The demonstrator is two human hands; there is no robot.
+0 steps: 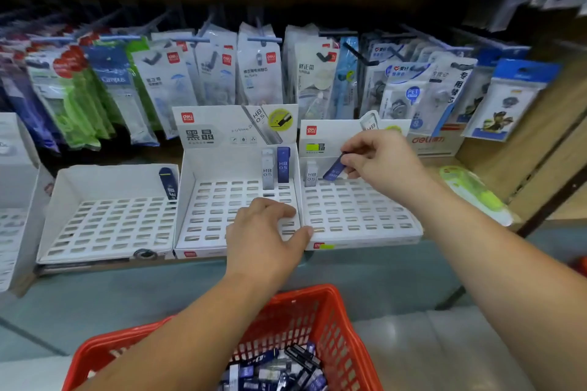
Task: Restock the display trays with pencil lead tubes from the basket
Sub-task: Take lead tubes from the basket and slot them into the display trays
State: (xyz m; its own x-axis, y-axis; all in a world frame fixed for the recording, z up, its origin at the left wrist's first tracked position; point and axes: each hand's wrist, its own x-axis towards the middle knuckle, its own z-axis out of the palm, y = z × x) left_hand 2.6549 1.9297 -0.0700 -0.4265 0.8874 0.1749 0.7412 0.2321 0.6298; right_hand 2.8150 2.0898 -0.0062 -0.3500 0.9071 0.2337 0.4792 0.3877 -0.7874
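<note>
**Shop shelf (190, 282): blue tube (333, 172) at back of right tray (381, 240)**

Hanging pkts (260, 67) of stationery fill the wall behind the shelf. Three white slotted display trays sit side by side at its front edge.

Your right hand (378, 162) is over the back row of the right tray. Thumb & fingertips pinch the blue tube by its top end. The tube is tilted, its lower end down and to the left, at the back-row slots. Can't tell if it's in a slot. Just to its left, a clear HB 0.5 tube (311, 173) stands upright in the same row.

Your left hand (263, 232) holds nothing. Its fingers are loosely bent and rest on the front right part of the mid tray (206, 216). The thumb tip touches the right tray's front left corner.

Mid tray has two upright tubes at back right, one clear (267, 168) & one blue (283, 165), touching. Left tray (108, 225) has one dark tube (169, 182) leaning in its back right corner.

The red basket (336, 320) sits below, btwn your forearms and well apart from both hands, w/ a heap of loose tubes (273, 371) inside.
</note>
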